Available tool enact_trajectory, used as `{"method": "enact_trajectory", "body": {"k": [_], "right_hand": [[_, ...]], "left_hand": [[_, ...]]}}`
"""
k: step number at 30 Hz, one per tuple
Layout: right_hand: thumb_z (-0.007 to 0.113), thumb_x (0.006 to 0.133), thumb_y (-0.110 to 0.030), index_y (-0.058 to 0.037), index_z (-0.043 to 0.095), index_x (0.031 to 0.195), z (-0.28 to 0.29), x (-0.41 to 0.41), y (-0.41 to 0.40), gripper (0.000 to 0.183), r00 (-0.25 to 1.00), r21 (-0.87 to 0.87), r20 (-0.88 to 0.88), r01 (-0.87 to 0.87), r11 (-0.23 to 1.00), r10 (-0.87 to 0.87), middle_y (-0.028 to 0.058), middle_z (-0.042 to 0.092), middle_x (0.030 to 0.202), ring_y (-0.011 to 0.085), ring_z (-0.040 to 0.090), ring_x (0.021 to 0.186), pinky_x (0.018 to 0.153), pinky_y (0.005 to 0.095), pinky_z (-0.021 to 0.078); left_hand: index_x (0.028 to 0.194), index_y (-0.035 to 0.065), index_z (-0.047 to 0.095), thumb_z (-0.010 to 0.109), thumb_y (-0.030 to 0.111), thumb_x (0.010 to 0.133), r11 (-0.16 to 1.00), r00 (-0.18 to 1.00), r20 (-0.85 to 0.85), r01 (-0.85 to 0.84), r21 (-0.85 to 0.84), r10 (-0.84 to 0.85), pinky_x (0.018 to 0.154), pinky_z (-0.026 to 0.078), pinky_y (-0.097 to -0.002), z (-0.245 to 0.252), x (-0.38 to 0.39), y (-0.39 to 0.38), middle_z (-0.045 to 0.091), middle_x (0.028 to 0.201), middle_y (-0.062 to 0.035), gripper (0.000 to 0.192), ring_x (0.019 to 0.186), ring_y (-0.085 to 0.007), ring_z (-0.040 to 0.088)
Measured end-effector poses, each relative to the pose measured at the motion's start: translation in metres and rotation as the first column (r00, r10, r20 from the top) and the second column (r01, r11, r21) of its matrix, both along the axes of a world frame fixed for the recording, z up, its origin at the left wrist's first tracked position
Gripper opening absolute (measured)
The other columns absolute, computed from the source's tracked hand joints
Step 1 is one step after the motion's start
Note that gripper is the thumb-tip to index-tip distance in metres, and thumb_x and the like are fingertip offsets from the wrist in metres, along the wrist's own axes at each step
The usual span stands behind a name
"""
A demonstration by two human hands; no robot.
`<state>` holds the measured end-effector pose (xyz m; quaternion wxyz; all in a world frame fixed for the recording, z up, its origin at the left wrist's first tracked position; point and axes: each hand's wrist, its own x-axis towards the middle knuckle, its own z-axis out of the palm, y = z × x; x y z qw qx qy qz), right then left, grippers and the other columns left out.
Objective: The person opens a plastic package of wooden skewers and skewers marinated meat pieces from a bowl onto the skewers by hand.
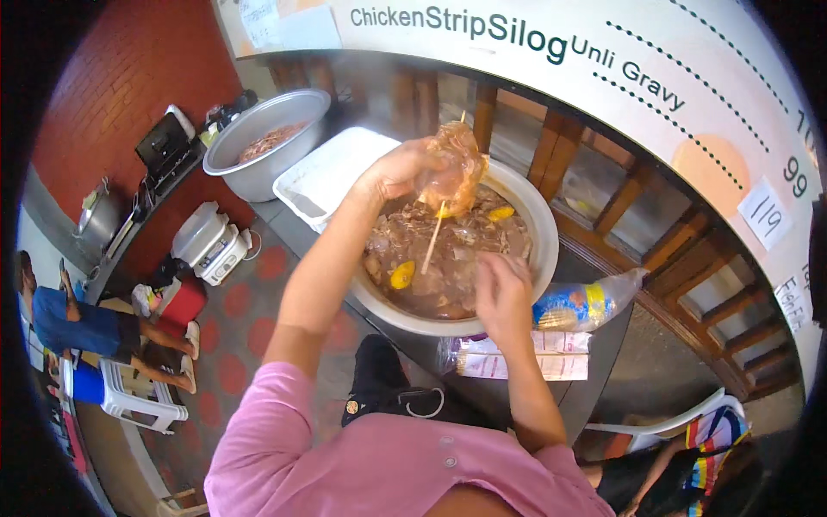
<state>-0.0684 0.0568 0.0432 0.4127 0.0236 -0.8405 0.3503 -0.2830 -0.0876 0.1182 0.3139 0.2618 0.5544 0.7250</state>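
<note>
My left hand (408,169) grips a slab of raw marinated meat (457,171) raised over the far side of a round basin (548,249). A bamboo skewer (431,244) runs through the slab, its tip out at the top and its long end slanting down. Sliced raw meat (446,271) in brown liquid fills the basin, with yellow citrus pieces (402,275) on top. Over the basin's near right side is my right hand (504,284), fingers curled together close to the meat. Whether those fingers hold anything is hidden.
Beyond my left arm are a white plastic tray (352,145) and a larger grey basin (226,161) with reddish contents. A plastic bag of sticks (568,307) and a skewer packet (523,355) lie right of my basin. One person (84,323) stands left; another (678,459) is at lower right.
</note>
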Motion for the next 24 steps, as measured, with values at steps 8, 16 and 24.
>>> {"method": "enact_trajectory", "body": {"k": [8, 16, 24], "right_hand": [[0.051, 0.093, -0.017, -0.0020, 0.065, 0.101, -0.010, -0.036, -0.023, 0.022, 0.920, -0.433, 0.269, -0.150, 0.889, 0.286, 0.0218, 0.065, 0.081, 0.0359, 0.064, 0.075, 0.068, 0.0426, 0.0491], [0.047, 0.094, -0.018, -0.0029, 0.066, 0.097, -0.009, -0.034, -0.020, 0.024, 0.926, -0.334, 0.308, -0.108, 0.936, 0.217, 0.0220, 0.065, 0.083, 0.0382, 0.063, 0.079, 0.071, 0.0446, 0.0484], [0.046, 0.094, -0.019, -0.0002, 0.065, 0.093, -0.005, -0.030, -0.021, 0.027, 0.929, -0.269, 0.293, -0.148, 0.952, 0.227, 0.0220, 0.065, 0.082, 0.0391, 0.063, 0.079, 0.071, 0.0449, 0.0480]], "left_hand": [[0.119, 0.0052, 0.054, 0.066, 0.021, 0.085, 0.953, 0.947, 0.318, -0.135, 0.270, 0.044, 0.089, 0.050, -0.0405, -0.025, 0.024, 0.016, 0.060, 0.111, -0.0109, 0.039, 0.101, -0.0232, 0.059], [0.119, 0.0070, 0.052, 0.054, 0.026, 0.095, 0.947, 0.886, 0.460, -0.197, 0.253, 0.061, 0.092, 0.049, -0.0479, -0.041, 0.017, 0.008, 0.060, 0.114, -0.0105, 0.032, 0.108, -0.0263, 0.057], [0.123, 0.0050, 0.048, 0.047, 0.023, 0.098, 0.901, 0.848, 0.476, -0.373, 0.223, 0.233, 0.092, 0.049, -0.0443, -0.049, 0.015, 0.011, 0.058, 0.118, -0.0112, 0.031, 0.109, -0.0258, 0.057]]}}
